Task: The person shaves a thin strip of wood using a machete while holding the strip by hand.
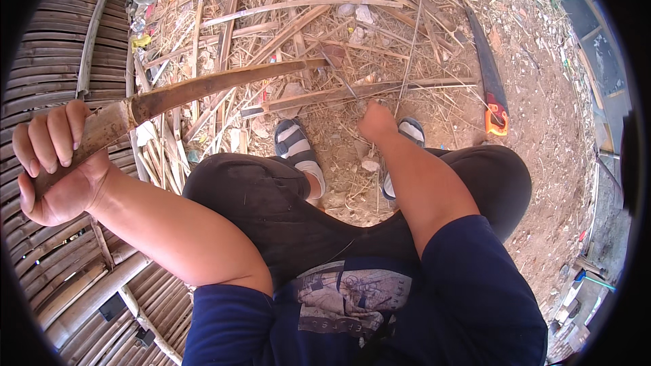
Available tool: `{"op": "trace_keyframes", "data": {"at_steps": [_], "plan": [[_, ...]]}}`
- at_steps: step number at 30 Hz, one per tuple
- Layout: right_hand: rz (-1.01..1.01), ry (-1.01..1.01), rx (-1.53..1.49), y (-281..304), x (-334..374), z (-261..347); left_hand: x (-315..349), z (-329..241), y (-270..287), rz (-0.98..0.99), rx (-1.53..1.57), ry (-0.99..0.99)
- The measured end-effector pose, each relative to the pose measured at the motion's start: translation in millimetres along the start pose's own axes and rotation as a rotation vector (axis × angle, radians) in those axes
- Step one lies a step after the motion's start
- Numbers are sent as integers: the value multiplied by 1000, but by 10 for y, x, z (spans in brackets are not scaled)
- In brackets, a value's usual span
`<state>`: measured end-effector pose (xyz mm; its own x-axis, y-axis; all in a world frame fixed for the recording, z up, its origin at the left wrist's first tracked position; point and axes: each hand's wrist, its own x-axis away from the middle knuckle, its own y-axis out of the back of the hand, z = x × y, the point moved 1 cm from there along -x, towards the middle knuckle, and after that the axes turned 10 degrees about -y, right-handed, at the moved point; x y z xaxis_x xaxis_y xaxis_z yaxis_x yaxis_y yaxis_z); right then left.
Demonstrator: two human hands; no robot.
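My left hand (64, 163) is wrapped round the wooden handle of a machete (210, 85). Its long, rusty-brown blade points right, raised above the ground. In front of my feet my right hand (377, 120) is closed, with a thin stick (344, 81) running up and left from its fingers; the grip itself is partly hidden. Just beyond that hand a split bamboo piece (305, 100) lies crosswise on the ground. Whether the hand touches it, I cannot tell.
A handsaw (489, 74) with an orange and black handle lies at the right. Bamboo strips (305, 7), straw and litter cover the ground ahead. A bamboo slat wall (64, 61) stands close on the left. My sandalled feet (298, 146) are between my bent knees.
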<state>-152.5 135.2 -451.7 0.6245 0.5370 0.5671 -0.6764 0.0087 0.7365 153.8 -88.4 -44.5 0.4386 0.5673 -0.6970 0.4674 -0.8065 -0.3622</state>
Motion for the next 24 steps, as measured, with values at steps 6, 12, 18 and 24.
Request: {"op": "trace_keyframes", "data": {"at_steps": [6, 12, 18, 24], "plan": [[60, 60, -26, 134, 257, 143, 23, -45, 44, -22, -11, -12], [-115, 53, -134, -116, 55, -190, 44, 30, -14, 2, 44, -29], [335, -110, -1247, 391, 166, 762, 71, -43, -141, 38, 173, -151], [454, -83, -1765, 1041, 275, 1182, 44, 14, -267, 97, 317, -247]]}}
